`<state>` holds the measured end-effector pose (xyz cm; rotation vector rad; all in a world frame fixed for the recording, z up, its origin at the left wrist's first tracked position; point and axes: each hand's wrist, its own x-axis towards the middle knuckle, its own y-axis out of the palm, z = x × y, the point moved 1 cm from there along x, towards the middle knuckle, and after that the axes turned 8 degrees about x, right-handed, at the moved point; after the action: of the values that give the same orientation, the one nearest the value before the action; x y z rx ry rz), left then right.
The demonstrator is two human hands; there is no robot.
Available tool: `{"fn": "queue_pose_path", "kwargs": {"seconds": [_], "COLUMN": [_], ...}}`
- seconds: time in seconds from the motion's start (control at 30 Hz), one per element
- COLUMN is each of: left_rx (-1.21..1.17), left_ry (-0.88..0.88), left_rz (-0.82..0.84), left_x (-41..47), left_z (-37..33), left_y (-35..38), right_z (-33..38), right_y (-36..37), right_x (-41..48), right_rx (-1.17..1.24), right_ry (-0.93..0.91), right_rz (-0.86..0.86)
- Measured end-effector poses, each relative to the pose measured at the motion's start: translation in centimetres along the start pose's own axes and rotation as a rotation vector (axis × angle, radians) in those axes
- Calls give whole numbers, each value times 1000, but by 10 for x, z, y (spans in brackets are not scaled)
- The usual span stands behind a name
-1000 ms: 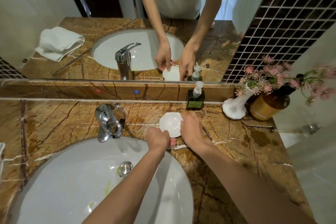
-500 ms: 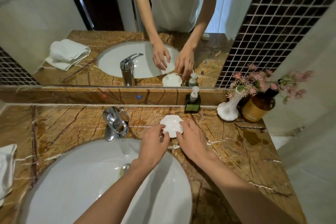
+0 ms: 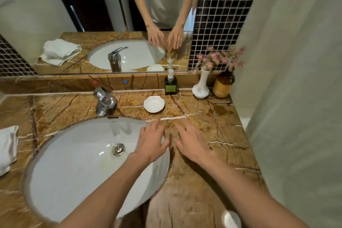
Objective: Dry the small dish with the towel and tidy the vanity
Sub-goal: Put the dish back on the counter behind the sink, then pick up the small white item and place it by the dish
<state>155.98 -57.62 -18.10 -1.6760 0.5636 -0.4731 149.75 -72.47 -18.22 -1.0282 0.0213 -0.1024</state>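
Small white dish (image 3: 154,104) sits on marble vanity (image 3: 199,181) btwn faucet (image 3: 103,101) & soap bottle (image 3: 170,85). Left hand (image 3: 150,143) & right hand (image 3: 190,142) hover nearer, fingers spread, empty (towel (image 3: 7,149) at far left).

We see a white dish (image 3: 154,104) at centre on a counter (image 3: 194,181) of golden-brown marble, crossed by dark brown and white veins. At lower left, the basin (image 3: 74,163) is white, with a faint yellow-green stain near its silver drain (image 3: 118,149). The tap (image 3: 103,101) is shiny chrome. A white towel (image 3: 7,146) lies at the left edge. At upper right stand a dark green bottle (image 3: 170,85) with a white pump, a white vase (image 3: 201,87) of pink flowers (image 3: 218,58), and an amber bottle (image 3: 223,84). Behind them, black tiles (image 3: 220,15) form a grid with white grout.
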Motion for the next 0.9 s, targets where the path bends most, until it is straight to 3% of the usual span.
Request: {"fn": "queue_pose_path", "kwargs": {"seconds": [0.3,0.53,0.9], "left_rx": [24,12,27], "left_ry": [32,114,135], "left_rz": [24,135,192], "left_x": [-72,-125,-178], "left_z": [-97,-143,-173], "left_y": [-1,17,56], "right_z": [-35,-50,-54], "right_y": [-38,-37,-14], "right_x": [-121,-197,-268], "right_rx": [79,175,-76], "right_ry": [96,245,199], "right_rz": [60,88,159]}}
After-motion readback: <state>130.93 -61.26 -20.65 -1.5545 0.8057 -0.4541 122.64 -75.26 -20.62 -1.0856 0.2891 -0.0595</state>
